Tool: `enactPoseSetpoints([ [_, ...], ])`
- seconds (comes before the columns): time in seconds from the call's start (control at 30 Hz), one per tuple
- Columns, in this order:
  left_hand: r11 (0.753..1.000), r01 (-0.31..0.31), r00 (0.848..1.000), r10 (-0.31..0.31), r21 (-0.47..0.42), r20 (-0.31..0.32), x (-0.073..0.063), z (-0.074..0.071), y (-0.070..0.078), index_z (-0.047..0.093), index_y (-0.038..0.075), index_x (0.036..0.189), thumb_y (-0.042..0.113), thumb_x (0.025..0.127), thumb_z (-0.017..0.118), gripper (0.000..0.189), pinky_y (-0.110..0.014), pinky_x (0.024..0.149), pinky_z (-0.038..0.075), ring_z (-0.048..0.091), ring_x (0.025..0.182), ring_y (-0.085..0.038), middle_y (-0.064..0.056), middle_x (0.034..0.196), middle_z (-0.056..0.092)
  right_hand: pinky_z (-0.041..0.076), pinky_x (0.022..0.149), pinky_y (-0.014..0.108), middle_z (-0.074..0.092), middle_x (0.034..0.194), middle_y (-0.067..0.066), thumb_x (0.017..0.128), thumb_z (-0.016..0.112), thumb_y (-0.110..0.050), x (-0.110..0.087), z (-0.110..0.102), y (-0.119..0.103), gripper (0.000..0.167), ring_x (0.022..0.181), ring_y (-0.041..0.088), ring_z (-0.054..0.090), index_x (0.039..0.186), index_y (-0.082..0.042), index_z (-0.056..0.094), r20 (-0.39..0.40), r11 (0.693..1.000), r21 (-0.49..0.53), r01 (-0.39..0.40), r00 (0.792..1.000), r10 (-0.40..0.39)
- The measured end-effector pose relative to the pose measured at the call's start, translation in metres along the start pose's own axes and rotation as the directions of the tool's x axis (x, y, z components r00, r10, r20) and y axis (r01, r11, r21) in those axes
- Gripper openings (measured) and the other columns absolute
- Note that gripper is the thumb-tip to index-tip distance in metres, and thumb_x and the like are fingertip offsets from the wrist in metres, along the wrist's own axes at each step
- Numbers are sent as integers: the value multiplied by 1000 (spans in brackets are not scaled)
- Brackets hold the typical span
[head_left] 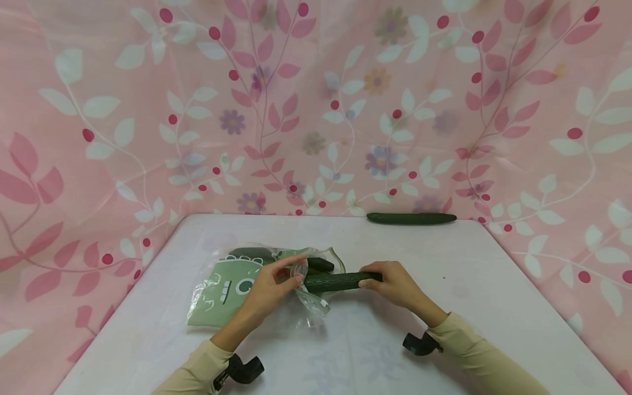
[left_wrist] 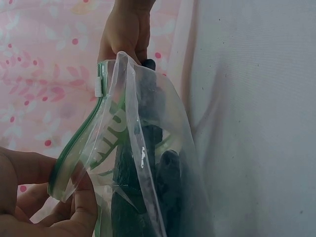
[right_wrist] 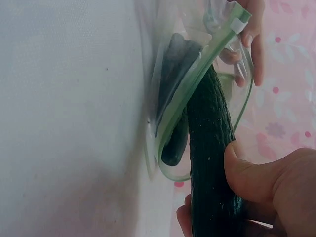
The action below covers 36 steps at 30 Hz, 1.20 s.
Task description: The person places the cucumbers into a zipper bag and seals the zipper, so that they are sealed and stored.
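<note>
Clear plastic, printed with a green cartoon face, forms the zip bag (head_left: 222,299) lying on the tabletop (head_left: 419,247), left of its middle and short of its far edge. Dark green cucumbers (right_wrist: 173,69) show through its wall; overlaps leave their number uncertain. One eye and white teeth mark the printed face. Pale letters on green show through the plastic in the left wrist view, too folded and partial to read surely. Its green-edged mouth faces the tabletop's right edge, with a whitish slider (right_wrist: 238,24) at one end of the zip.

The left hand (head_left: 269,288) pinches the rim of that mouth between thumb and fingers. The right hand (head_left: 395,282) is closed around one end of the held cucumber (head_left: 336,282), whose other end sits inside the opening. Another, the loose cucumber (head_left: 411,219), lies along the tabletop's far edge, toward the far right corner.
</note>
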<state>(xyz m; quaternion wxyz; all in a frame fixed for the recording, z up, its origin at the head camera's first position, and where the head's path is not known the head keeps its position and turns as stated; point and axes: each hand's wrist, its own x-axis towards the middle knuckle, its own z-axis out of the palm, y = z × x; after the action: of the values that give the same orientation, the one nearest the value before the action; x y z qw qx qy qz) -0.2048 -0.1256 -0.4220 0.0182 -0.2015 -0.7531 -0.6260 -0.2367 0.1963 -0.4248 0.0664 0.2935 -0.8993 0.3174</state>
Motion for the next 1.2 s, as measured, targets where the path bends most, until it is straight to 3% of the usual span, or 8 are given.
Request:
enactPoseSetpoints([
  [0.33, 1000, 4, 1000, -4, -21, -4, -1, 1, -1, 65, 6, 141, 4, 98, 71, 43, -32, 77, 52, 63, 98, -29, -14, 129, 67, 51, 78, 37, 76, 105, 4, 91, 82, -23, 8, 13, -10, 26, 91, 16, 65, 111, -5, 80, 22, 1000, 0, 10, 1000, -10],
  [0.53, 999, -2, 1000, 3, -32, 13, 0, 1, -2, 62, 2, 143, 3, 99, 69, 45, -35, 78, 54, 64, 95, -29, -15, 130, 66, 51, 76, 34, 75, 103, 2, 90, 83, -20, 8, 19, -10, 23, 89, 14, 65, 109, -7, 80, 38, 999, 5, 36, 999, -36],
  [0.83, 1000, -10, 1000, 10, -17, -4, -1, 2, -3, 63, 0, 141, 0, 98, 70, 44, -30, 78, 53, 63, 101, -31, -15, 129, 66, 53, 78, 35, 74, 102, -5, 89, 85, -22, 4, 20, 11, 25, 91, 12, 65, 109, -9, 80, 119, 992, 40, 121, 985, -125],
  [0.97, 1000, -9, 1000, 9, -17, -10, 0, 2, -4, 64, 0, 140, -1, 97, 70, 43, -28, 80, 52, 63, 106, -32, -15, 129, 67, 56, 79, 36, 73, 107, -2, 91, 84, -19, -2, 13, 21, 27, 94, 15, 68, 114, -7, 78, 147, 991, 69, 115, 981, -124],
  [1.2, 1000, -23, 1000, 22, -17, -15, 1, 1, -3, 65, 0, 139, -2, 97, 70, 43, -29, 82, 53, 64, 106, -31, -17, 129, 67, 51, 67, 30, 74, 100, -4, 89, 85, -16, -11, -5, 45, 22, 78, 12, 60, 109, -8, 81, 147, 989, 27, 144, 978, -146],
])
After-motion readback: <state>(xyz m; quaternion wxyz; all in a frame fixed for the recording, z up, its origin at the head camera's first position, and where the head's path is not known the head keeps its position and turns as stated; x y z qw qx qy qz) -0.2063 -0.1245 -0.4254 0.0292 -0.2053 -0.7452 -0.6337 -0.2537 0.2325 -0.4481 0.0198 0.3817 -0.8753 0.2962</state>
